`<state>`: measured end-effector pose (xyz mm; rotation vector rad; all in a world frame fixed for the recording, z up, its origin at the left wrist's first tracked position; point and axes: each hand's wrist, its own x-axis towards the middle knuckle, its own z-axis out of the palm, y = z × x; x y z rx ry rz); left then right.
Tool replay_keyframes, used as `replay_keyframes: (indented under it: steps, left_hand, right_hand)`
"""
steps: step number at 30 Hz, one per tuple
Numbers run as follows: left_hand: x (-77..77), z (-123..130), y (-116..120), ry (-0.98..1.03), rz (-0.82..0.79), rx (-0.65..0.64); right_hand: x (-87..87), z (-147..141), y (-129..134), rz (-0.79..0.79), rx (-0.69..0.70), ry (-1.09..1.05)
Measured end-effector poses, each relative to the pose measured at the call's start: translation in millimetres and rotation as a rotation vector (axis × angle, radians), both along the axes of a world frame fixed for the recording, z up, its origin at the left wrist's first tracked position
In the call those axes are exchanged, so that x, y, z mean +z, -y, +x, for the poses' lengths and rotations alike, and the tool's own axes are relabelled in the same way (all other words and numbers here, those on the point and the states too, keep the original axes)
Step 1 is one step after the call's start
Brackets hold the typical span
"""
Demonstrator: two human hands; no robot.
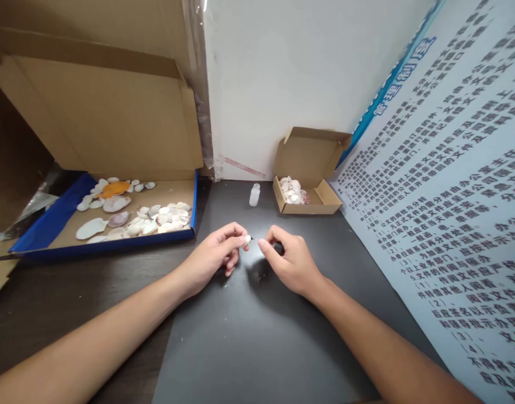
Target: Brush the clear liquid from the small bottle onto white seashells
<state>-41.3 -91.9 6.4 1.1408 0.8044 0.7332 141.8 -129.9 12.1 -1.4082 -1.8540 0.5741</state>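
Over the dark mat, my left hand (224, 245) pinches a small white shell (248, 239) between thumb and fingertips. My right hand (290, 255) faces it, its fingers closed around a black cap (278, 247) that shows only in part. A thin dark tip (253, 239) reaches to the shell's right side; whether it touches the shell I cannot tell. Beyond both hands, a small bottle (254, 196) with whitish contents stands upright, no cap on its neck.
At the left lies an open blue-edged cardboard box (127, 221) with several shells, among them an orange shell (115, 189). A smaller open box (312, 209) holding white shells stands at the back right. A printed poster (451, 185) borders the right side, and a white panel (283, 73) the back.
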Motion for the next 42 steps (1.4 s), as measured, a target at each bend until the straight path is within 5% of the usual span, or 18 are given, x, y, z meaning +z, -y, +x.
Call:
replay_keyframes:
  steps: [8,12,19,25,30,35,42]
  left_hand:
    - [1.3,0.7,0.0,0.006,-0.007,0.005]
    - [1.3,0.9,0.0,-0.002,-0.001,0.006]
    - [0.4,0.3,-0.3,0.013,0.002,0.001]
    - [0.9,0.6,-0.4,0.002,0.004,0.0]
    - [1.8,0.1,0.0,0.005,0.008,-0.001]
    - [1.3,0.0,-0.3,0.006,0.002,-0.001]
    - [1.4,0.4,0.0,0.033,-0.009,-0.002]
  right_hand:
    - [-2.7,-3.7,0.8,0.049,-0.028,-0.019]
    - [-3.3,-1.2,-1.3,-0.073,-0.064,0.12]
    - [1.2,-3.8,4.8,0.093,-0.004,-0.043]
    - [-2.0,-1.7,-0.9,-0.04,-0.084,0.116]
    - [2.5,-2.0,2.5,0.116,-0.03,-0.043]
    - [-0.1,-2.7,2.3,-0.012,-0.048,0.076]
    - [1.1,-3.3,3.7,0.014,0.014,0.029]
